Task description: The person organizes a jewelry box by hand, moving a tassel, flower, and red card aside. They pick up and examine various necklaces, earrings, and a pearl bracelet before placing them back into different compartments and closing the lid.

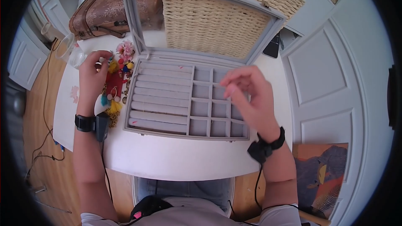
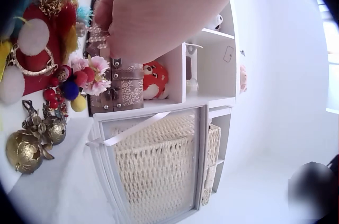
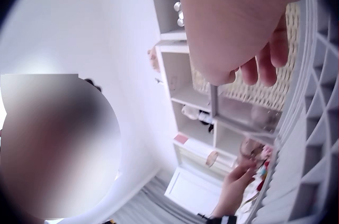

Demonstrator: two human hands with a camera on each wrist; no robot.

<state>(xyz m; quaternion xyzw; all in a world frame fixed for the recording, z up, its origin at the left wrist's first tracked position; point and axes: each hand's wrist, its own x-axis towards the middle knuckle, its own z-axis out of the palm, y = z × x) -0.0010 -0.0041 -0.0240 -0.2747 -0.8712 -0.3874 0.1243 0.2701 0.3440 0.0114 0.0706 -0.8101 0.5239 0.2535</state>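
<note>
On the left, my left hand (image 1: 92, 75) pinches a small pearl-beaded piece (image 2: 98, 38) above a pile of colourful jewellery (image 1: 114, 79). Pink flowers (image 1: 125, 49), pompoms and a yellow tassel (image 1: 114, 107) lie in that pile. Beside it stands a grey jewellery box (image 1: 159, 132), its glass lid raised, with padded ring rolls (image 1: 161, 96) on the left and square compartments (image 1: 201, 108) on the right. My right hand (image 1: 253, 100) hovers over the compartments with loosely bent fingers and nothing visible in them; it also shows in the right wrist view (image 3: 238, 28).
Behind the lid stands a woven basket (image 1: 209, 25). A brown patterned case (image 1: 113, 10) is at the back left, near a clear cup (image 1: 75, 54). A dark phone (image 1: 272, 47) lies right of the lid. White table surface (image 1: 167, 157) shows in front of the box.
</note>
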